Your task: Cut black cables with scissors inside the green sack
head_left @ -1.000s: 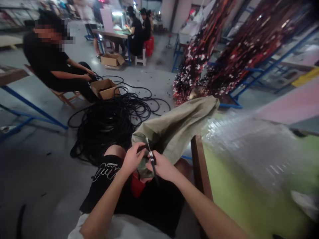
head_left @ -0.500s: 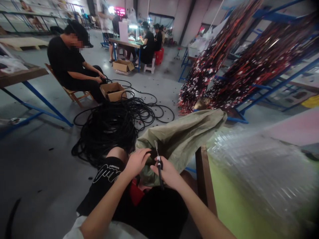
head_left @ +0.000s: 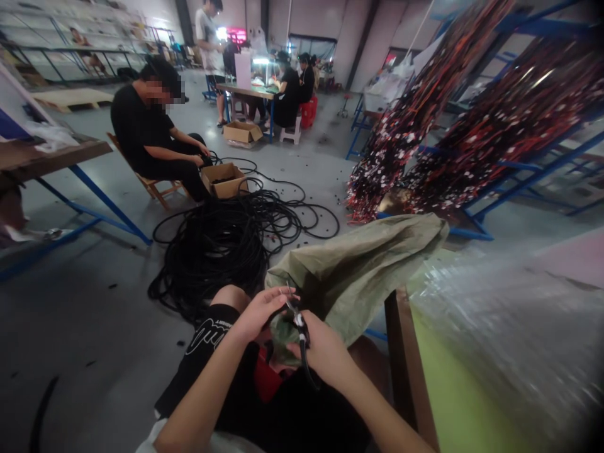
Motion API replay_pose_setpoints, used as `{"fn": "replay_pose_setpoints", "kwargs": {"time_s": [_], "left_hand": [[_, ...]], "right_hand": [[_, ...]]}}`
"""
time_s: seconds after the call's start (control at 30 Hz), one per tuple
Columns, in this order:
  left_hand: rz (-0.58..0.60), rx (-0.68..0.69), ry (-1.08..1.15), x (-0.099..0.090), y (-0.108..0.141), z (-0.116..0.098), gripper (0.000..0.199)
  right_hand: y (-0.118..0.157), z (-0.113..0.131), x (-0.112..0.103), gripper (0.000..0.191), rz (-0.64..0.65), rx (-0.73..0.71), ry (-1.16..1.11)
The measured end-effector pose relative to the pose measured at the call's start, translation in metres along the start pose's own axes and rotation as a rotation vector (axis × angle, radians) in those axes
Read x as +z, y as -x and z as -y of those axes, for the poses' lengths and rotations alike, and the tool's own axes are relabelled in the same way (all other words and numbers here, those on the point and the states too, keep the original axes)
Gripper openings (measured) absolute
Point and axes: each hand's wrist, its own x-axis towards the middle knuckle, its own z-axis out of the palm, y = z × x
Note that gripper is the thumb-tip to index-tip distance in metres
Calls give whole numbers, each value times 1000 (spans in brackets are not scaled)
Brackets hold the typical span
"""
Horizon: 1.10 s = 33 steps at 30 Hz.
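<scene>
My right hand (head_left: 323,346) is wrapped round pliers (head_left: 299,319) with black handles and slim metal prongs, which point up and away. My left hand (head_left: 264,311) has its fingers bent together at the prongs; anything small pinched there is too blurred to make out. Both hands are above my lap, in front of the mouth of an olive-grey woven sack (head_left: 330,258). The sack's dark inside lies just beyond the prongs. Something red (head_left: 267,377) shows between my legs under the hands.
A heap of black cable or tubing (head_left: 212,251) covers the floor ahead. Beyond it a seated person (head_left: 141,132) bends over an open cardboard box (head_left: 226,180). At right stand a yellow-green tabletop (head_left: 443,365) with clear plastic and a blue rack hung with wire bundles (head_left: 415,151).
My left fingers have closed in on the prongs, and the pliers have tipped toward the left hand. The whole view has shifted a little, so the scene sits further right.
</scene>
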Motion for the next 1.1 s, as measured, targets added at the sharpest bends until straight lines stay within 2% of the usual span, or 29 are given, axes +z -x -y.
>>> {"fn": "replay_pose_setpoints", "kwargs": {"time_s": [0.07, 0.27, 0.37, 0.47, 0.63, 0.77, 0.87, 0.97, 1.1], "left_hand": [[23, -22, 102, 0, -1, 2, 53], [10, 63, 210, 0, -4, 11, 56], [-70, 70, 205, 6, -6, 11, 52], [-144, 32, 205, 13, -10, 17, 48], [-176, -152, 337, 17, -21, 55, 48], [-243, -222, 418, 19, -29, 82, 50], [-291, -215, 418, 22, -30, 83, 47], [-307, -186, 417, 24, -28, 76, 46], [-306, -186, 420, 23, -27, 71, 45]], "right_hand": [[0, -1, -1, 38, -6, 19, 28], [-4, -8, -9, 41, 22, -47, 73], [-6, -10, -10, 47, 13, -45, 53], [-6, -8, -5, 40, 32, -20, 25], [-4, -6, 2, 26, 115, 148, 171], [-5, -14, -1, 22, 143, 186, 237], [-6, -19, -4, 27, 104, 233, 276], [-6, -24, -6, 36, 130, 260, 276], [-4, -28, -7, 36, 207, 173, 196]]}}
